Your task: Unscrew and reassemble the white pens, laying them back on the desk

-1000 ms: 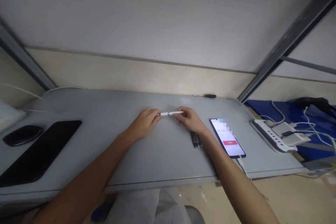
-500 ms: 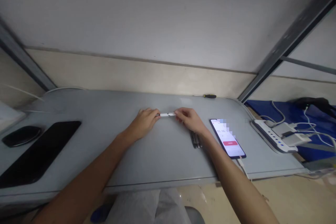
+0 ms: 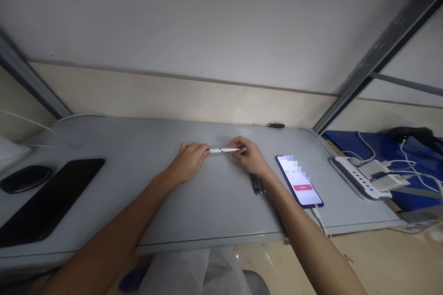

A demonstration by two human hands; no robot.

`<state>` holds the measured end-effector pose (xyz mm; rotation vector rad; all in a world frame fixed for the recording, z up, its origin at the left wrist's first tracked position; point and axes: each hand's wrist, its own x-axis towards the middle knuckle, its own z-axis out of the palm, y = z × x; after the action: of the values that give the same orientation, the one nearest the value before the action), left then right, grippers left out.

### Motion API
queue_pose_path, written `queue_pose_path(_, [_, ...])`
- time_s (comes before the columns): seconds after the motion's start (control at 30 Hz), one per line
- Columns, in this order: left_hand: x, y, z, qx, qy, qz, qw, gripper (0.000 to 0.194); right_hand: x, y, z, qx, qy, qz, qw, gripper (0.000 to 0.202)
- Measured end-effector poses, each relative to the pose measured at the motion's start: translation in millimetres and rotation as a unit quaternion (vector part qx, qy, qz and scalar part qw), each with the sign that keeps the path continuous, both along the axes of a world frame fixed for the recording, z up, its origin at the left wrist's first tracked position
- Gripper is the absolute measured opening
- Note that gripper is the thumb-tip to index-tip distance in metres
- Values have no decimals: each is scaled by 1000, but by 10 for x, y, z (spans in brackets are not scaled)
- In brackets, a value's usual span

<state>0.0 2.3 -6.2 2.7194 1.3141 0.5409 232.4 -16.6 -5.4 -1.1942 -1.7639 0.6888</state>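
A slim white pen (image 3: 221,150) lies level across the gap between my two hands, above the grey tabletop (image 3: 207,207). My left hand (image 3: 190,161) is closed round its left end, fingers wrapped over it. The pen's narrow right end reaches the fingers of my right hand (image 3: 249,154). Those fingers are bent round a small white piece (image 3: 242,150) that looks like the pen's cap; whether it touches the pen tip, I cannot tell. Beside my right wrist lie several dark pens (image 3: 257,184), partly covered by the forearm.
A lit phone (image 3: 300,182) with a charging cable lies right of my forearm. Beyond it stands a power strip (image 3: 360,179) with plugged-in chargers. A screwdriver (image 3: 276,125) rests by the wall. At left are a black mat (image 3: 51,200) and a dark rounded object (image 3: 26,179).
My right hand's fingers have shifted slightly right along the pen and loosened their pinch. More of the pen's narrow right end shows. My left hand has stayed put.
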Motion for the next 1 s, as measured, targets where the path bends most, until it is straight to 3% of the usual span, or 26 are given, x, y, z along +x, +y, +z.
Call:
queue_pose_path(0.07, [3,-8,11,-3,-3,0,1000,34,-4,-1,1,-9,3,-10,1000,28])
queue_pose_path(0.23, [12,-26,36,-10,-1,-5,1000,34,-9,-7,-6,-35,-25,3,999,17])
queue_pose_path(0.33, [11,-25,32,-13,-7,-9,1000,34,-6,-11,-7,-32,-4,-5,999,28])
queue_pose_path(0.43, [8,-22,20,-12,-21,-17,1000,31,-4,-11,4,-54,-34,-5,998,20])
queue_pose_path(0.57, [15,-27,22,-10,-22,-16,1000,30,-6,-8,10,-29,-30,12,999,14])
queue_pose_path(0.67, [23,-34,35,-8,-22,-16,1000,30,-4,-10,0,-24,-25,9,999,20])
queue_pose_path(0.83, [19,-28,26,-4,-27,-19,999,28,-3,-24,4,-33,-81,27,996,22])
queue_pose_path(1.0, [16,-26,20,-3,-18,-18,1000,30,-3,-31,22,6,-100,10,995,12])
